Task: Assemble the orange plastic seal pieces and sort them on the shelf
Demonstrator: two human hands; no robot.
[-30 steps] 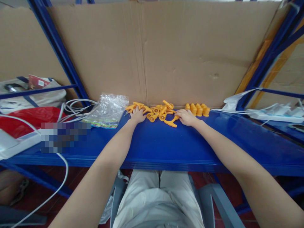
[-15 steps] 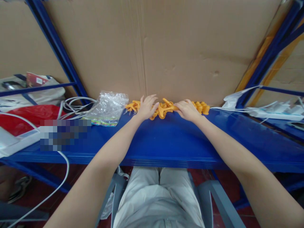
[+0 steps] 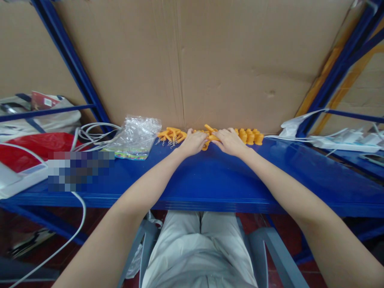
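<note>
At the back of the blue table, my left hand (image 3: 194, 143) has its fingers curled in at a heap of orange plastic parts (image 3: 210, 129); what it grips is hidden. Beside it, my right hand (image 3: 230, 141) is closed on an orange plastic piece (image 3: 213, 137) that points toward the left hand. Left of my hands lie several orange corkscrew handles (image 3: 173, 133) with metal spirals facing me. Several orange bell-shaped plastic pieces (image 3: 250, 137) stand upright in rows to the right.
A clear plastic bag (image 3: 136, 134) rests left of the corkscrew handles. White cables (image 3: 97, 130) and a red bag (image 3: 36, 148) are farther left. On the right lies a white power strip (image 3: 345, 143). A cardboard panel (image 3: 210, 60) rises behind the blue table (image 3: 216, 180).
My left hand has moved right, off the corkscrew handles, and its fingers have curled in. My right hand has shifted slightly left with the orange piece. The hands are now closer together.
</note>
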